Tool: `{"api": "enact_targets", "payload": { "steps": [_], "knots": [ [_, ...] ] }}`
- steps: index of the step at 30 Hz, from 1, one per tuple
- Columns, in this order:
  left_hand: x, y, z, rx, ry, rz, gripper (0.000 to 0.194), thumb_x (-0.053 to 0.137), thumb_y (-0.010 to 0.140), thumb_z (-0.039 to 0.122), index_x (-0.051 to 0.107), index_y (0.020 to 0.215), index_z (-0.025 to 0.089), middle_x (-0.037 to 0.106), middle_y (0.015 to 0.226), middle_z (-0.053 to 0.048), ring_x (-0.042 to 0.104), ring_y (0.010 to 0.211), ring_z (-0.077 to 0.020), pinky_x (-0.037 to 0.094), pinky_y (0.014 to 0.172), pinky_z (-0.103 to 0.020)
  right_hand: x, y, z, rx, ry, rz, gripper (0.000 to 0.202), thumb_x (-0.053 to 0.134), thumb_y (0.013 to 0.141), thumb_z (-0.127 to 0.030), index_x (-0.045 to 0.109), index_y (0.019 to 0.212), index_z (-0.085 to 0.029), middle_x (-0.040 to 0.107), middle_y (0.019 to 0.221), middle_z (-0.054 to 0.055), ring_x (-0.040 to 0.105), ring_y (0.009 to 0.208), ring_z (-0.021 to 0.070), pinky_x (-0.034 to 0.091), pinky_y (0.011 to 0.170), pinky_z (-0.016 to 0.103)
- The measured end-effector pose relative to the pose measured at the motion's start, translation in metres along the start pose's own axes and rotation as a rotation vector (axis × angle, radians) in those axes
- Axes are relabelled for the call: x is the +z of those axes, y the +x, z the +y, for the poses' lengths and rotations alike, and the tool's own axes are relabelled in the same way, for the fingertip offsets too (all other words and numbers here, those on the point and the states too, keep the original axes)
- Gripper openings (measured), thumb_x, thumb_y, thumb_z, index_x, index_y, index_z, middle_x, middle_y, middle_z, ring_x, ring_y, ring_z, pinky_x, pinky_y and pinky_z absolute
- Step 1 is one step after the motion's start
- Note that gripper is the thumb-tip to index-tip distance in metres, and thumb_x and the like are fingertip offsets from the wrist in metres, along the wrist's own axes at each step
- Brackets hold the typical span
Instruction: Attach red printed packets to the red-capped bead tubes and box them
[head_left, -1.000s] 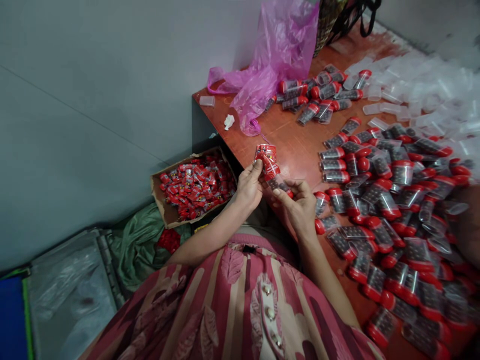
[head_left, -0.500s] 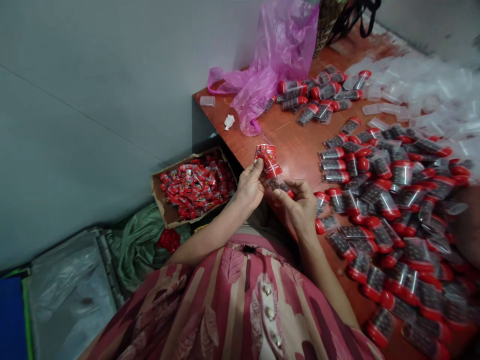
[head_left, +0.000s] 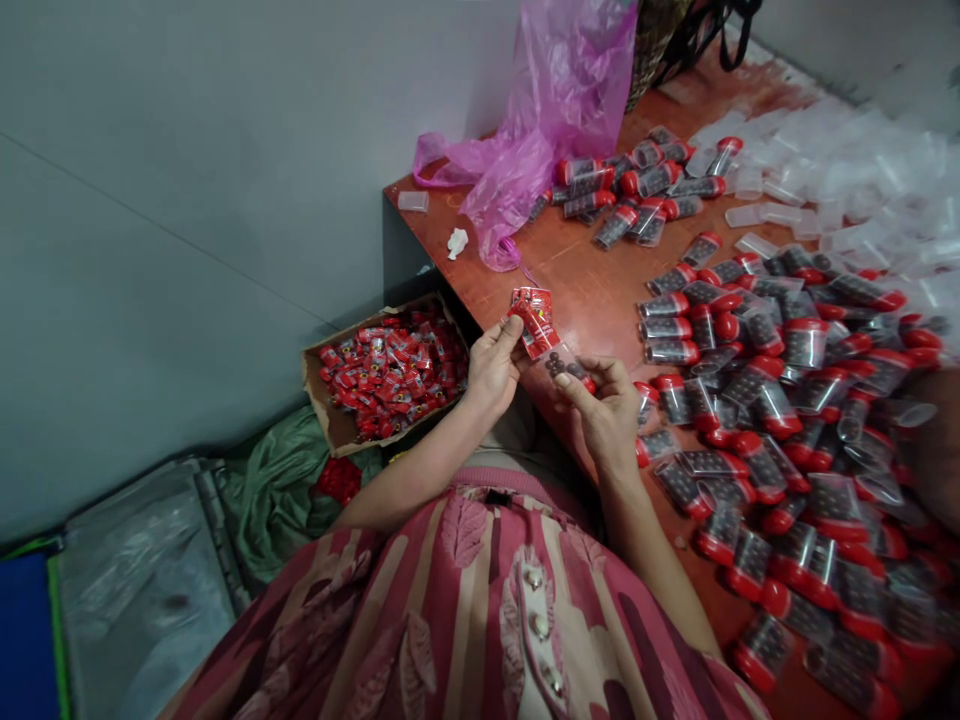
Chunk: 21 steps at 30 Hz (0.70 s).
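Observation:
My left hand (head_left: 495, 368) pinches several red printed plastic sleeves (head_left: 535, 320) between thumb and fingers, in front of the table corner. In my right hand (head_left: 609, 412) is a small clear container (head_left: 561, 362) with dark round balls inside and a red cap at the end by my fingers. The container's uncapped end meets the lower edge of a red sleeve; whether it sits inside the sleeve I cannot tell. Many similar capped containers (head_left: 750, 380) lie heaped on the table to the right of my right hand.
A cardboard box (head_left: 322, 412) of red-wrapped pieces stands below the table's left edge. On the reddish table (head_left: 592, 300) are a pink plastic bag (head_left: 510, 170), a white crumpled scrap (head_left: 457, 243) and a pile of clear empty containers (head_left: 847, 180). Green cloth (head_left: 270, 490) lies lower left.
The container and the red sleeve have moved slightly apart, and more of the dark balls show. My left hand has shifted a little left, my right hand slightly right.

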<state>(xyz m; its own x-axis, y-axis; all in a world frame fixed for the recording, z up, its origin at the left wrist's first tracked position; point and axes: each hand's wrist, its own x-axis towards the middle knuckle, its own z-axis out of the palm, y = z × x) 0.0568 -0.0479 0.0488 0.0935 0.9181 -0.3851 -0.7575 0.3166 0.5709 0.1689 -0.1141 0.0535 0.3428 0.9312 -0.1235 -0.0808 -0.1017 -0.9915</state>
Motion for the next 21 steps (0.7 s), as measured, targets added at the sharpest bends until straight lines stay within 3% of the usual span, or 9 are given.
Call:
{"api": "enact_targets", "payload": {
  "steps": [14,21],
  "knots": [
    [0.004,-0.004,-0.010,-0.118,-0.150,0.043,0.014,0.057,0.087,0.025,0.063,0.082,0.012,0.067,0.076,-0.003,0.063,0.066,-0.0092,0.049,0.076,-0.023,0.002,-0.002,0.007,0.022,0.035,0.028,0.036,0.076,0.068,-0.035,0.054,0.093,-0.021,0.063,0.072,-0.005,0.063,0.056,0.0123,0.054,0.046,0.024],
    [0.006,-0.005,-0.010,-0.107,-0.149,0.048,0.012,0.056,0.087,0.022,0.063,0.084,0.012,0.066,0.073,-0.002,0.062,0.063,-0.0082,0.049,0.073,-0.021,0.001,-0.001,0.005,0.016,0.023,0.018,0.033,0.075,0.069,-0.032,0.055,0.093,-0.021,0.064,0.072,-0.005,0.064,0.057,0.0124,0.055,0.047,0.024]
  ]
}}
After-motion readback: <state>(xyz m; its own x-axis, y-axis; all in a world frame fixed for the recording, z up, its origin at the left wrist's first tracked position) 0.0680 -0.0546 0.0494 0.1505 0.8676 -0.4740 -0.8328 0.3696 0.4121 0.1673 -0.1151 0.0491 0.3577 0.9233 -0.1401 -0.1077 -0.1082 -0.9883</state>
